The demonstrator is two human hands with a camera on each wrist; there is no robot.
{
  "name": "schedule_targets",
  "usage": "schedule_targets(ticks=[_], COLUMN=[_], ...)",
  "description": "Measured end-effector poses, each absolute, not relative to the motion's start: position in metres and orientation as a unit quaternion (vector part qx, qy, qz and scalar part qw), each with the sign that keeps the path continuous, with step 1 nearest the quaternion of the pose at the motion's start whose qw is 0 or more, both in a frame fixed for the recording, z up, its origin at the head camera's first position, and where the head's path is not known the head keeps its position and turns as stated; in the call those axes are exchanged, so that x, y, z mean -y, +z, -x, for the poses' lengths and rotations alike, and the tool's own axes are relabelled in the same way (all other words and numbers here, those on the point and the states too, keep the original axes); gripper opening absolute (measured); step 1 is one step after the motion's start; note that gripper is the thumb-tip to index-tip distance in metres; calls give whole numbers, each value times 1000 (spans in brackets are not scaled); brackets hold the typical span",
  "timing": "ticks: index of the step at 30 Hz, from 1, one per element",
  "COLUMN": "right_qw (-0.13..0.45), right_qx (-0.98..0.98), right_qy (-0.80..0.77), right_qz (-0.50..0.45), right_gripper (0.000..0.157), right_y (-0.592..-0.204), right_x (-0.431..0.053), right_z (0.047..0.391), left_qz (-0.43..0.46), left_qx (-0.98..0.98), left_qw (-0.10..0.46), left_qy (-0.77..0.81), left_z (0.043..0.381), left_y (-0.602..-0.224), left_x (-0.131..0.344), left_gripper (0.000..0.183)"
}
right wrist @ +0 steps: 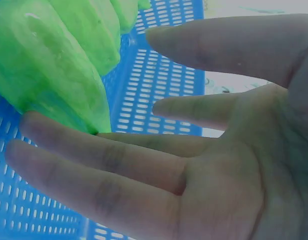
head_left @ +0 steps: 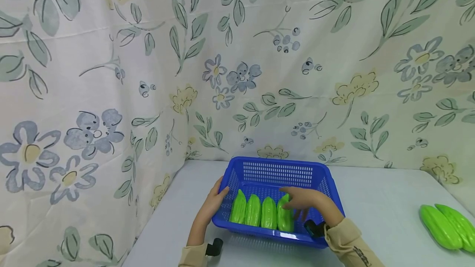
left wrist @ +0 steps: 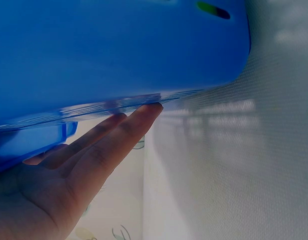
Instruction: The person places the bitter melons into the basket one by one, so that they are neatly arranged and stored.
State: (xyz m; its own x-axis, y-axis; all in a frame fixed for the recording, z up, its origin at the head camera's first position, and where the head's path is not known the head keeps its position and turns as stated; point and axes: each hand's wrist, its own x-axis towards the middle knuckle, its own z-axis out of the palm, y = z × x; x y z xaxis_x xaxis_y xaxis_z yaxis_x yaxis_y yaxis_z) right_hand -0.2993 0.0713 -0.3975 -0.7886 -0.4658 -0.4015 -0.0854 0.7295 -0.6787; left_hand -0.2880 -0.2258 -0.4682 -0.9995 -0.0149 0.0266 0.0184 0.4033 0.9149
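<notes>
A blue plastic basket (head_left: 278, 160) stands on the table with several bright green, ridged bitter gourds (head_left: 253, 211) lined up along its near side. At the basket's left rim is my left hand (head_left: 210, 205); its straight fingers (left wrist: 128, 125) touch the outside in the left wrist view. My right hand (head_left: 309, 199) reaches in over the right part of the basket, beside the rightmost gourd (head_left: 285, 217). From the right wrist, its spread, nearly straight fingers (right wrist: 108, 160) lie close by that gourd's tip (right wrist: 93, 107), and the palm is bare.
Two more green gourds (head_left: 441, 226) lie side by side on the white table (head_left: 386, 209) at the far right. A floral cloth (head_left: 274, 73) hangs behind the table and along its left side. Each wrist wears a small black device (head_left: 315, 228).
</notes>
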Motion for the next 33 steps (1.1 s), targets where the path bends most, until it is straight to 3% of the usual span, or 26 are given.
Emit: schedule_targets(ticks=[13,24,33], right_qw=[228,110,29], right_qx=[-895,-904,-896], right_qy=[-336,-349,-398], right_qz=[184,221,194], right_gripper=[59,60,63], right_y=[-379,-384,-389], right_x=[-73,-82,-88], right_z=[288,282,276], left_qz=[-1,-2,-4], left_qx=[837,837,835], left_qw=[18,15,13], left_qy=[-547,-547,-550], left_z=[287,289,287], left_y=[-467,-468,-467], left_x=[225,225,224], left_gripper=[59,60,60])
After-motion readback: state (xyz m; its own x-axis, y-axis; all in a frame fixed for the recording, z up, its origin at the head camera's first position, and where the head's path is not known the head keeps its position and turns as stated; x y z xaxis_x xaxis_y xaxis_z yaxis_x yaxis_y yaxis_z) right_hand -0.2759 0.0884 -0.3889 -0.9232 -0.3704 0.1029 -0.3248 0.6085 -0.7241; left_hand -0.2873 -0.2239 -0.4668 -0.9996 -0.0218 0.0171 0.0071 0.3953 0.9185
